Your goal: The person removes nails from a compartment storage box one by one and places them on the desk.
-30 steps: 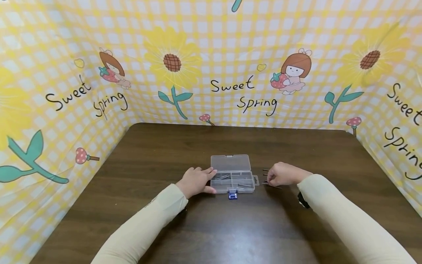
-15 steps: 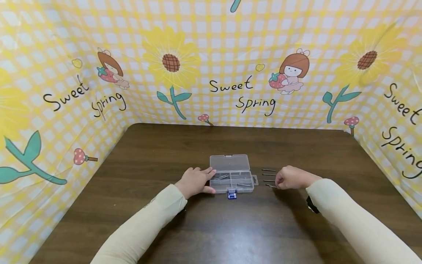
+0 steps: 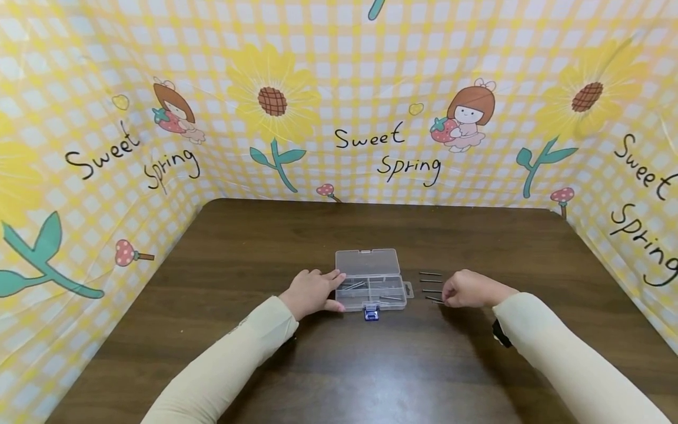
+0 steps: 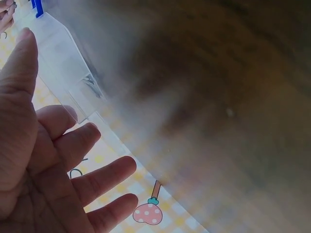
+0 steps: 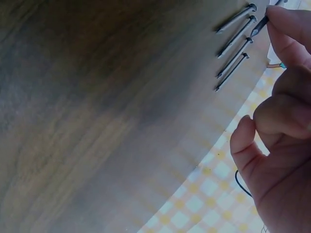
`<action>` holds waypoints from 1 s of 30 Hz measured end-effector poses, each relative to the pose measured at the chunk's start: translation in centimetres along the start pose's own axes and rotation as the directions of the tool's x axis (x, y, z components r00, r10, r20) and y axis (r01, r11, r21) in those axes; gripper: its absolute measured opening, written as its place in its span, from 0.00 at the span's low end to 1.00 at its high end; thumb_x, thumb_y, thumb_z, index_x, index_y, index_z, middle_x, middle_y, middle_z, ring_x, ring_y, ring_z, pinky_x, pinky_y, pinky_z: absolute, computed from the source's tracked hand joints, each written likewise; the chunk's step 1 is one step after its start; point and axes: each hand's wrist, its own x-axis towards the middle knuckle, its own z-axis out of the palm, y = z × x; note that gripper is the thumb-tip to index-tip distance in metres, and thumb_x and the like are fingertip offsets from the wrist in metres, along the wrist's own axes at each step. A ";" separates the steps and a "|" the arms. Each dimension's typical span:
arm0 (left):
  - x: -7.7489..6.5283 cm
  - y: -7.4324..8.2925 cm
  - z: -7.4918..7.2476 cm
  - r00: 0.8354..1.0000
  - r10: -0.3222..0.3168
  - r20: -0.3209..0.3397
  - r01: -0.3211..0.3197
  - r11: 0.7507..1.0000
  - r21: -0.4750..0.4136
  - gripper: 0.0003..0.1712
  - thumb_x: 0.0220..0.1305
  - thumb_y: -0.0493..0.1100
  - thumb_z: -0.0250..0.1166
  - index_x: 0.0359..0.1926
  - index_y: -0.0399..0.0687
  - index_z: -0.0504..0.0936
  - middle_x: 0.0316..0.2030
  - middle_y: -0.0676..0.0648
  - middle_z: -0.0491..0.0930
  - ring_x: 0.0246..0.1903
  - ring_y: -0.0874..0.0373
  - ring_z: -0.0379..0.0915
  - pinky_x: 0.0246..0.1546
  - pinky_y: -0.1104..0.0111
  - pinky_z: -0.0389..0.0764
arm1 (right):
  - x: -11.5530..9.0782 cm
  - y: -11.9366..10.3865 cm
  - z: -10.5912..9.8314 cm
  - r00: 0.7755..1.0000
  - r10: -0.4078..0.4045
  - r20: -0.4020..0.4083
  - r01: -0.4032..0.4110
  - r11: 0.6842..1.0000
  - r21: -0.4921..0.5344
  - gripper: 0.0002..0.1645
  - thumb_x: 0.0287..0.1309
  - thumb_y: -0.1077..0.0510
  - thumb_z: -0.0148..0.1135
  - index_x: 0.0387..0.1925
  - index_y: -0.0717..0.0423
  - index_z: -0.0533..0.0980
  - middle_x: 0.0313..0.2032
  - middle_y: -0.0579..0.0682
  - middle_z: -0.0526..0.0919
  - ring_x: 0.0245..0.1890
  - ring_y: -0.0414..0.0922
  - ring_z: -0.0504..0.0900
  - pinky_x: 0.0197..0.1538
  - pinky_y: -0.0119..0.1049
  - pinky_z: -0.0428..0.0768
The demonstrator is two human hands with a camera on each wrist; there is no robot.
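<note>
A clear plastic compartment box (image 3: 386,292) stands with its lid (image 3: 366,262) raised, several nails (image 3: 354,286) lying in its sections. My left hand (image 3: 309,294) rests against the box's left side, thumb and fingers spread along its edge; the left wrist view shows these fingers (image 4: 104,187) extended. To the right of the box, my right hand (image 3: 477,288) pinches a nail (image 5: 261,25) between thumb and forefinger, over the near end of a row. That row is several loose nails (image 5: 233,64), lying roughly parallel on the table. The pinching fingers partly cover the held nail.
The brown wooden table (image 3: 254,241) is enclosed by a yellow checked cloth (image 3: 318,70) with printed flowers. A blue latch (image 3: 372,313) hangs at the box's front, and a hanging tab (image 3: 408,290) sticks out on its right. A black band (image 3: 500,334) circles the right wrist.
My right hand has drawn back to the right from over the loose nails, uncovering most of their row. The left hand stays at the box.
</note>
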 end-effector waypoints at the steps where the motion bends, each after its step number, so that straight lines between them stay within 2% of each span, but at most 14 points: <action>1: -0.1 0.0 -0.1 1.000 -0.002 0.000 0.002 1.000 0.005 0.45 0.55 0.69 0.58 0.69 0.52 0.68 0.65 0.49 0.69 0.54 0.44 0.73 0.52 0.55 0.73 | 0.0 0.0 0.0 1.000 0.000 -0.004 0.000 1.000 -0.005 0.06 0.53 0.67 0.61 0.26 0.57 0.82 0.26 0.40 0.80 0.25 0.33 0.70 0.30 0.30 0.73; 8: -0.3 -0.2 -0.4 0.999 -0.031 0.017 0.030 0.999 0.040 0.46 0.54 0.71 0.57 0.69 0.54 0.67 0.65 0.51 0.68 0.53 0.45 0.74 0.49 0.56 0.74 | 0.0 -0.1 0.3 0.999 0.020 -0.042 -0.021 0.999 -0.039 0.04 0.54 0.64 0.63 0.27 0.56 0.82 0.29 0.43 0.82 0.28 0.35 0.75 0.34 0.35 0.77; 12: -0.2 0.0 -0.4 1.000 -0.028 0.014 0.027 0.998 0.048 0.45 0.53 0.71 0.57 0.69 0.55 0.68 0.65 0.51 0.69 0.52 0.46 0.75 0.49 0.56 0.74 | -0.1 0.3 0.4 0.999 0.021 -0.033 -0.022 0.999 -0.035 0.04 0.55 0.64 0.63 0.27 0.54 0.82 0.29 0.41 0.82 0.28 0.35 0.76 0.34 0.36 0.78; 15: -0.1 0.1 -0.3 1.000 -0.018 0.011 0.018 0.999 0.043 0.45 0.53 0.71 0.57 0.68 0.54 0.68 0.64 0.51 0.69 0.51 0.45 0.75 0.49 0.56 0.74 | -0.1 0.7 0.5 1.000 0.000 -0.030 0.000 1.000 -0.023 0.05 0.55 0.64 0.63 0.27 0.53 0.82 0.28 0.40 0.81 0.26 0.34 0.74 0.33 0.35 0.77; 19: 0.1 0.1 -0.1 1.000 -0.022 0.009 0.022 0.998 0.053 0.45 0.54 0.72 0.56 0.69 0.55 0.68 0.65 0.51 0.69 0.51 0.46 0.76 0.49 0.56 0.75 | 0.0 0.8 0.6 0.996 -0.071 -0.049 0.070 0.997 -0.031 0.05 0.54 0.64 0.63 0.26 0.55 0.82 0.26 0.40 0.81 0.24 0.33 0.72 0.29 0.33 0.75; 22: 0.1 0.2 -0.1 1.000 -0.023 0.010 0.023 0.998 0.057 0.45 0.53 0.72 0.57 0.68 0.55 0.69 0.64 0.51 0.70 0.50 0.46 0.76 0.48 0.56 0.75 | 0.1 0.4 0.7 0.997 -0.061 -0.044 0.059 0.997 -0.044 0.05 0.54 0.64 0.63 0.26 0.55 0.82 0.26 0.40 0.81 0.24 0.33 0.71 0.29 0.33 0.75; 24: 0.1 0.2 0.0 1.000 -0.020 0.016 0.020 0.998 0.058 0.45 0.54 0.71 0.57 0.68 0.55 0.69 0.64 0.51 0.70 0.50 0.46 0.76 0.48 0.56 0.75 | 0.2 0.1 0.7 0.999 -0.024 -0.034 0.022 0.998 -0.056 0.05 0.53 0.64 0.63 0.26 0.54 0.82 0.26 0.40 0.81 0.24 0.33 0.71 0.31 0.33 0.76; 30: 0.1 0.2 -0.1 1.000 -0.023 0.020 0.022 0.998 0.050 0.46 0.54 0.71 0.57 0.69 0.55 0.67 0.65 0.51 0.68 0.51 0.46 0.76 0.49 0.56 0.74 | 0.4 -0.3 0.9 0.999 -0.005 -0.040 -0.001 0.992 -0.127 0.05 0.51 0.64 0.64 0.25 0.53 0.82 0.25 0.40 0.81 0.24 0.33 0.73 0.31 0.33 0.76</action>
